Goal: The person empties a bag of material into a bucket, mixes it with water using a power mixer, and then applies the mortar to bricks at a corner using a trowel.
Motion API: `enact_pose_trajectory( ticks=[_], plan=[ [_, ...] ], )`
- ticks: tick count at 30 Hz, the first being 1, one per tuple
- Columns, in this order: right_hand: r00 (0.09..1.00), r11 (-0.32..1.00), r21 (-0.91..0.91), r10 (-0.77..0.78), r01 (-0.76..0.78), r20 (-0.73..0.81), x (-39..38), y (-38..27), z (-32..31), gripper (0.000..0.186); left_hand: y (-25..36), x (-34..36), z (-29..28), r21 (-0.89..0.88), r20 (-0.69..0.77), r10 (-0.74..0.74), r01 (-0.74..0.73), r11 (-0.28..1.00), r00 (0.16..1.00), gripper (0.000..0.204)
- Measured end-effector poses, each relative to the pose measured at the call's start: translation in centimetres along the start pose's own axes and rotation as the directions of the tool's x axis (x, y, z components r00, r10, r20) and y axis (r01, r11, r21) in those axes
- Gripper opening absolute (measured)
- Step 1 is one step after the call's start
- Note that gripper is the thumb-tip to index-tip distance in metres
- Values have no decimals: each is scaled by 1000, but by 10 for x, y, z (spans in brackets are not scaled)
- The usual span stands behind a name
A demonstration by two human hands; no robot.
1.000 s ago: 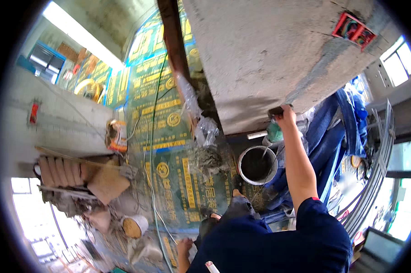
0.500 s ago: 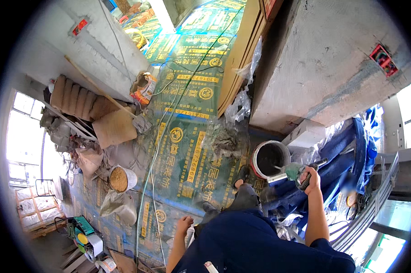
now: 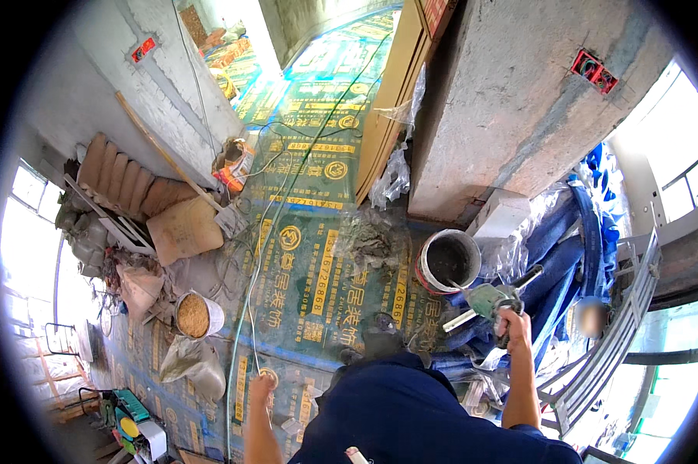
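My right hand (image 3: 513,326) is wrapped round the rear handle of a green power mixer (image 3: 484,301) with pale bars sticking out on both sides. The mixer is right beside a white bucket (image 3: 421,267) with dark grey stuff in it; a thin metal part of the tool reaches toward the bucket's near rim. Whether its tip is inside I cannot tell. At lower left my left hand (image 3: 262,387) hangs with its fingers curled, and nothing shows in it. It is nearest to a white cable (image 3: 254,329) running over the printed green floor sheet.
To the left stand a bucket of sand (image 3: 210,319), a pale sack (image 3: 198,367) and stacked brown bags (image 3: 121,174). A long wooden handle (image 3: 152,139) leans there. Blue wrapped rolls (image 3: 550,263) and a metal rack (image 3: 616,332) crowd the right. Cables cross the floor.
The mixer and my right hand have shifted slightly left and lower in view, the tool turning a little. My left hand has swung out to the left. The whole view has turned somewhat.
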State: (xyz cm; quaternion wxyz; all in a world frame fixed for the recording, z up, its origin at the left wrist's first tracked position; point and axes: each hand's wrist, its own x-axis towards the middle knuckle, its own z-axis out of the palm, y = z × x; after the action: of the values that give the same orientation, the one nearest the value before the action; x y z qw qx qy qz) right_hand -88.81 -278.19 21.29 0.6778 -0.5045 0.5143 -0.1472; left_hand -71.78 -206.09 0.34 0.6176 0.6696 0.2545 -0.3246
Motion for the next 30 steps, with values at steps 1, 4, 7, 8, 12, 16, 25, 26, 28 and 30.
enact_pose_trajectory(
  ticks=[1, 4, 7, 8, 12, 16, 25, 26, 28, 30],
  plan=[
    [998, 1000, -18, -21, 20, -53, -11, -19, -5, 18, 21, -4, 30, 7, -149, 0, 1, 1000, 989, 10],
    [996, 999, 41, -32, 35, -78, -33, -53, -13, 17, 66, -26, 65, 136, -167, -9, 32, 990, 986, 14],
    [997, 992, 111, -51, 57, -59, -74, -102, -4, 13, 76, -18, 91, 204, -149, -33, 63, 977, 988, 18],
    [996, 996, 54, -63, 66, -57, -78, -112, -9, 12, 66, -7, 92, 224, -119, -11, 38, 974, 993, 21],
    [988, 976, -156, -149, 153, 38, -106, -173, 11, 11, 58, 13, 142, 264, -35, -43, 51, 963, 998, 26],
    [958, 910, -301, -280, 284, 57, -152, -215, 63, 15, 41, 14, 169, 179, 20, -64, 60, 982, 998, 29],
    [692, 802, -376, -62, 463, 719, -164, -214, 182, 42, -52, 2, 70, 39, -185, -88, 97, 994, 979, 28],
    [779, 794, -412, -119, 448, 616, -185, -201, 230, 32, -69, -11, 61, -225, -221, -116, 65, 972, 968, 24],
    [669, 734, -483, 53, 477, 741, -198, -196, 293, 26, -86, -18, 44, -337, -242, -193, 104, 936, 951, 22],
    [654, 752, -486, 97, 445, 750, -223, -181, 365, 25, -141, -34, -7, 177, -249, 108, -64, 982, 962, 18]
  ],
)
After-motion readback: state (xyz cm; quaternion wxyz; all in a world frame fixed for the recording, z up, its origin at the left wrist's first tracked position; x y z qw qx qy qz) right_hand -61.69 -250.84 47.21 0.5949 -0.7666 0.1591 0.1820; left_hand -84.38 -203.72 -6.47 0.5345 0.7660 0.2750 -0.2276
